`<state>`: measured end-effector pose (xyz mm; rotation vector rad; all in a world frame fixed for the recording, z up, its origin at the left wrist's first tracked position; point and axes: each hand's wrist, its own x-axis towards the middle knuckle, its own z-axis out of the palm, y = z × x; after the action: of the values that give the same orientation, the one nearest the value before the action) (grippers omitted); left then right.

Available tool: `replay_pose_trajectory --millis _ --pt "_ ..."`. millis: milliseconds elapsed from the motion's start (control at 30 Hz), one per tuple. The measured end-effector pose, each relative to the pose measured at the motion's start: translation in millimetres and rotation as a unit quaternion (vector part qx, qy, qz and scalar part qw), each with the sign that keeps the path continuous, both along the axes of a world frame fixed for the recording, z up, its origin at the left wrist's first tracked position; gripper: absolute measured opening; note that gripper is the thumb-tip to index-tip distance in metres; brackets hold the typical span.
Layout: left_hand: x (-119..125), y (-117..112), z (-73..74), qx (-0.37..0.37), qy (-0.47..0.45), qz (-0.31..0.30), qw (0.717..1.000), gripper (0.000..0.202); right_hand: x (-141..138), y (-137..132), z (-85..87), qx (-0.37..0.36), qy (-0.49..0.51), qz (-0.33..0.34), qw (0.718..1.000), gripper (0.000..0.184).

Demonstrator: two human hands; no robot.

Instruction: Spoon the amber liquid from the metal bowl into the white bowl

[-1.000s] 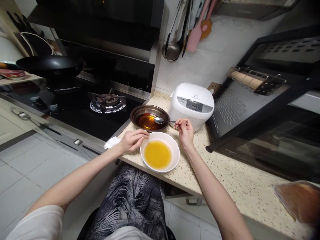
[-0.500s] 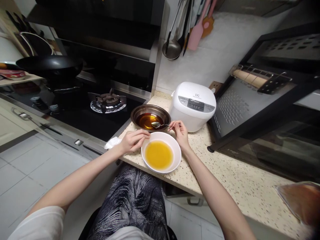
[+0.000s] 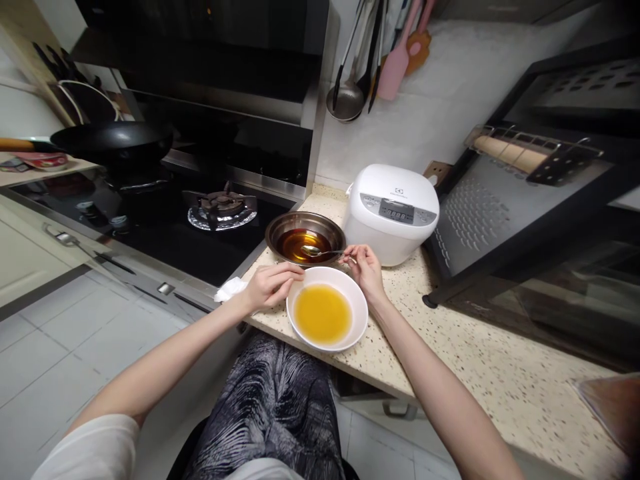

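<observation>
Head view: two bare hands work over a speckled counter (image 3: 475, 347).
Right hand (image 3: 367, 272): thumb and fingertips pinched closed on the handle of a spoon (image 3: 311, 251).
Left hand (image 3: 273, 285): fingers together and bent, tips at the near bowl's rim; whether they grip it or only rest there, I cannot tell.
White bowl (image 3: 360, 317): between the hands, just below the fingertips, with yellow liquid (image 3: 323, 313) in it.
Metal bowl (image 3: 273, 233): just beyond both sets of fingers, with dark amber liquid (image 3: 290, 248) inside; the spoon's head is over it.
Rice cooker (image 3: 393, 213): close behind the right fingers, limiting room on that side.
White tissue (image 3: 231, 289): just left of the left hand.
Burner (image 3: 223, 202): farther off, beyond the left fingers, with a wok (image 3: 113, 141) farther left.
Ladle (image 3: 346, 103): hanging on the wall well beyond the right fingers.
Hard to see: whether the spoon's head touches the liquid; the handle's end, covered by fingers; a blurred packet (image 3: 617, 407), cut off well right of them.
</observation>
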<state>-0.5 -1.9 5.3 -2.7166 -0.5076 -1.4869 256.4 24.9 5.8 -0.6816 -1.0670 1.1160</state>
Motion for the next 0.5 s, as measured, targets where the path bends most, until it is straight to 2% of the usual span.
replay_pose_trajectory --millis 233,500 --pt "0 -1 0.6 0.002 -0.002 0.002 1.000 0.026 5 -2 3.7 0.006 0.025 -0.009 1.000 0.037" --pt "0 -1 1.0 0.004 0.002 0.007 1.000 0.025 9 -9 16.1 0.023 0.044 -0.019 0.999 0.035"
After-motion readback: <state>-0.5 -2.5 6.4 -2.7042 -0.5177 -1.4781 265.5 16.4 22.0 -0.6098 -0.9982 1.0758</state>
